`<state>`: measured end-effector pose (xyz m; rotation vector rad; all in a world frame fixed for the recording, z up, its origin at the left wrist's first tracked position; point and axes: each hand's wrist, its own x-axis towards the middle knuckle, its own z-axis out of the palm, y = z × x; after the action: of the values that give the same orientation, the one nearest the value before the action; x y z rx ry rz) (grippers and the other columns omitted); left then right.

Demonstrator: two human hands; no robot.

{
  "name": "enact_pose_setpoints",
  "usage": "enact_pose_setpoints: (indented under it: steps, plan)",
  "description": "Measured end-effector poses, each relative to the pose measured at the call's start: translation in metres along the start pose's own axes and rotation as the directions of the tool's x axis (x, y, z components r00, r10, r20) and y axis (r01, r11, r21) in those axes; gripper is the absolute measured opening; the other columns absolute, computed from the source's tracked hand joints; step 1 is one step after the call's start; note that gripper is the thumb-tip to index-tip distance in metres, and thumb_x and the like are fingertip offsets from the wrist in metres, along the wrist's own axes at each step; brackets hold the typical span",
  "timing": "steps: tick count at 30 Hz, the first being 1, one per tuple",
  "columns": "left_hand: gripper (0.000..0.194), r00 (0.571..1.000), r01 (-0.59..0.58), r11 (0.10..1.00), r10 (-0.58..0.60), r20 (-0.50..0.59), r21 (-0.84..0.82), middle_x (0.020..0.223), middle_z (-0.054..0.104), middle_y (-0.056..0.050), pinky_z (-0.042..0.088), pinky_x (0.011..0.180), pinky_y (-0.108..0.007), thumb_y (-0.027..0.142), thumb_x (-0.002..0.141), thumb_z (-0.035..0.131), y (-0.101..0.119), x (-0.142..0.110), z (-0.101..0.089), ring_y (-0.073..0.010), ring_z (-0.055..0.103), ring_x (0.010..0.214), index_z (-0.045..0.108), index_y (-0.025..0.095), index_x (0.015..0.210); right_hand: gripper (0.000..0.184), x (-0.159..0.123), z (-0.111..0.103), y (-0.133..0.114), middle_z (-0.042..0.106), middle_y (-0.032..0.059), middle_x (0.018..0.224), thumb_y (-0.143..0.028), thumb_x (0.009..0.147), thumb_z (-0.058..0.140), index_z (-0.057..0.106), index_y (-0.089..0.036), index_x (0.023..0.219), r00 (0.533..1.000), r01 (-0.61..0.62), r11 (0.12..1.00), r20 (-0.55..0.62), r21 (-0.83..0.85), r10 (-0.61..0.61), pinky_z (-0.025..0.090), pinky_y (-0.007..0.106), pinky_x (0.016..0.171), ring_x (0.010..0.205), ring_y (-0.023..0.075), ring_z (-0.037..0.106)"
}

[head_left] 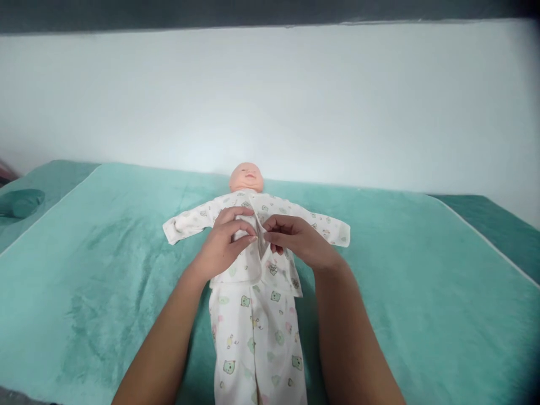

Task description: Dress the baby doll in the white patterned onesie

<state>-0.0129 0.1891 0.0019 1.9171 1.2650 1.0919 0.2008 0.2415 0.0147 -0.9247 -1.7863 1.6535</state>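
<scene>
A baby doll [246, 176] lies on its back, head toward the wall. It wears a white printed baby jacket [276, 273] with both sleeves spread out, and matching trousers [274, 337]. At the jacket's front opening, my left hand [230, 239] pinches the left edge between thumb and fingers. Opposite it, my right hand [295, 236] has thumb and forefinger closed on the other edge. A narrow gap shows between the two edges below my fingertips. Any fastener there is hidden by my fingers.
A green plush blanket [126, 270] lies under the doll, slightly wrinkled at the left. Behind it stands a white wall [270, 101] with a dark band along the top. At the far left there is a round dark-green shape [21, 203] I cannot make out.
</scene>
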Motion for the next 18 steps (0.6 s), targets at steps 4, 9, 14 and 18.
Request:
enact_pose_setpoints:
  steps: [4, 9, 14, 18]
  plan:
    - [0.011, 0.999, 0.035, 0.989, -0.035, 0.005, -0.144, 0.111, 0.062, -0.006, 0.046, 0.093, -0.035, 0.032, 0.096, 0.062, 0.008, -0.002, -0.011, -0.0205, 0.058, 0.107, 0.067, 0.024, 0.091, 0.022, 0.002, 0.001, 0.001, 0.055, -0.003, 0.068, -0.039, 0.088, 0.071, 0.064, -0.02, 0.078, 0.997, 0.024, 0.995, -0.069, 0.094, -0.017, 0.045, 0.025, 0.06, 0.063, 0.0114, 0.054]
    - [0.017, 0.967, 0.246, 0.915, -0.206, 0.152, -0.321, 0.079, 0.055, 0.001, 0.037, 0.066, -0.026, 0.036, 0.096, 0.061, 0.014, -0.004, -0.013, -0.0125, 0.047, 0.073, 0.063, 0.021, 0.088, 0.024, 0.003, 0.009, -0.002, 0.057, -0.0035, 0.065, -0.038, 0.085, 0.075, 0.063, -0.02, 0.076, 0.998, 0.004, 0.991, -0.069, 0.13, 0.006, 0.045, 0.025, 0.058, 0.059, 0.0105, 0.055]
    - [0.021, 0.957, 0.288, 0.9, -0.26, 0.128, -0.328, 0.079, 0.058, 0.001, 0.034, 0.065, -0.026, 0.041, 0.092, 0.068, 0.013, -0.003, -0.01, -0.0118, 0.046, 0.072, 0.067, 0.021, 0.087, 0.026, 0.003, 0.013, -0.007, 0.065, -0.0014, 0.063, -0.04, 0.082, 0.08, 0.065, -0.019, 0.076, 0.998, -0.042, 0.994, -0.036, 0.103, 0.046, 0.044, 0.024, 0.058, 0.06, 0.0108, 0.058]
    - [0.023, 0.951, 0.31, 0.878, -0.289, 0.114, -0.364, 0.078, 0.06, 0.001, 0.035, 0.065, -0.026, 0.042, 0.089, 0.071, 0.012, -0.002, -0.009, -0.0113, 0.047, 0.071, 0.069, 0.02, 0.086, 0.029, 0.004, 0.014, -0.008, 0.07, 0.0013, 0.067, -0.044, 0.085, 0.078, 0.068, -0.018, 0.077, 0.999, -0.036, 0.995, -0.011, 0.095, 0.037, 0.045, 0.024, 0.059, 0.061, 0.0108, 0.059]
